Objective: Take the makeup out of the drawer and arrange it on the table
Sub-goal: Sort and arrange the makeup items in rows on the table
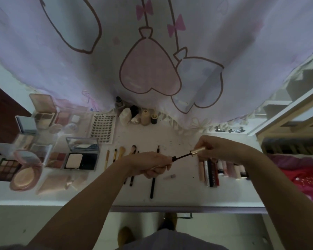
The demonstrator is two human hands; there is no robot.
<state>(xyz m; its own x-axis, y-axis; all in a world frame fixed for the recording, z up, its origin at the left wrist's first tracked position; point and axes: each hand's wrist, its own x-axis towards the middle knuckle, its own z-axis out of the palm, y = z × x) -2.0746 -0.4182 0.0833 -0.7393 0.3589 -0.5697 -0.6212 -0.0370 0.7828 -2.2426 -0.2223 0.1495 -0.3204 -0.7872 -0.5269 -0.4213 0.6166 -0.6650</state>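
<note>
Above the white table (pixel 179 197), my left hand (pixel 150 164) grips the gold tube of a mascara, its dark neck (pixel 173 158) sticking out to the right. My right hand (pixel 211 147) grips the gold cap (pixel 198 151), and the dark wand (pixel 183 156) runs from the cap toward the tube's mouth. Under my hands lie several brushes (pixel 116 154) and a long black pencil (pixel 153 186). A row of lipsticks and tubes (pixel 213 175) lies beneath my right wrist. Open palettes and compacts (pixel 80 159) cover the table's left side.
A lash tray (pixel 103 128) and several small bottles (pixel 139 116) stand at the back by the pink curtain (pixel 152 51). A round pink compact (pixel 25 175) and puffs (pixel 58 183) sit near the front left edge. A white shelf (pixel 287 112) and red cloth (pixel 305 177) are at right.
</note>
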